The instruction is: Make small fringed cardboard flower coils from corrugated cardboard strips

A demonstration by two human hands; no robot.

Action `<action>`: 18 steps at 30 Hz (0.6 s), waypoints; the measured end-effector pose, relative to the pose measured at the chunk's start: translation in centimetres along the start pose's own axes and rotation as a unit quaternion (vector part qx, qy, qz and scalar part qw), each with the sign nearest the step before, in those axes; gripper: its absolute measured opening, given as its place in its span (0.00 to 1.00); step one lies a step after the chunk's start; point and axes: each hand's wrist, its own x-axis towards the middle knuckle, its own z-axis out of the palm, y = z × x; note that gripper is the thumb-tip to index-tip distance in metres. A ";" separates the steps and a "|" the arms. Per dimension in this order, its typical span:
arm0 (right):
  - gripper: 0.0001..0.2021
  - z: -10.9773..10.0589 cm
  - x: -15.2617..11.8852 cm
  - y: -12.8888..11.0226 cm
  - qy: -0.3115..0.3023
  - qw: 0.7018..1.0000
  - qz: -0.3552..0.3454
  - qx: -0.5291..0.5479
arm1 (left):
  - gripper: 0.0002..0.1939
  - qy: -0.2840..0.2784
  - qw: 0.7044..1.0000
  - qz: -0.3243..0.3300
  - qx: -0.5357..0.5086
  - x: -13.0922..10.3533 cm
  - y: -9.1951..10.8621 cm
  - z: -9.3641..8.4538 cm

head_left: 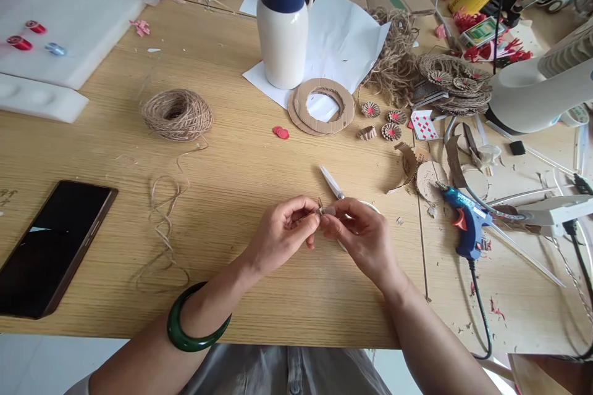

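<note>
Both hands met above the near part of the counter [250, 160], and all the action was in the fingertips! The left hand [281, 229], a dark green bangle [191, 344] around its forearm, had its grip closed in a pinch on a small greyish-brown piece [328, 211], too tiny to make out fully. Opposite, the right hand [367, 239] had its grip pinched on the same piece, thumb and forefinger at the other side. So there it was, right between the two hands! Scissors [332, 182] lay partly hidden beneath the right hand, blade pointing away. Beyond them, small red discs [280, 132] overlapped, with cardboard rings [348, 108] behind, partly on white paper [343, 31], near a white bottle [283, 43]. To the left sat a ball of twine [176, 126], its loose end trailing nearer, with a phone [55, 247] farther out. Over on the right lay a blue glue gun [471, 228], fluted rosettes [391, 131] well beyond it!
</note>
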 end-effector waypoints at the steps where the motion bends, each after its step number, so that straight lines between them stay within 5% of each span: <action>1: 0.11 0.0 0.0 0.1 -0.005 1.000 0.003 0.013 | 0.07 0.000 1.000 0.001 0.009 0.0 0.0 0.0; 7: 0.13 -0.2 0.3 -0.2 -0.108 0.969 0.098 0.199 | 0.09 -0.048 0.997 -0.008 -0.058 0.0 -0.3 -0.2; 12: 0.13 -0.1 0.4 -0.3 -0.096 0.963 0.113 0.224 | 0.08 -0.053 0.988 -0.025 -0.145 0.1 -0.3 -0.3; 18: 0.14 0.0 0.3 -0.6 -0.044 0.980 0.095 0.166 | 0.09 -0.021 0.996 -0.018 -0.080 0.2 0.0 0.1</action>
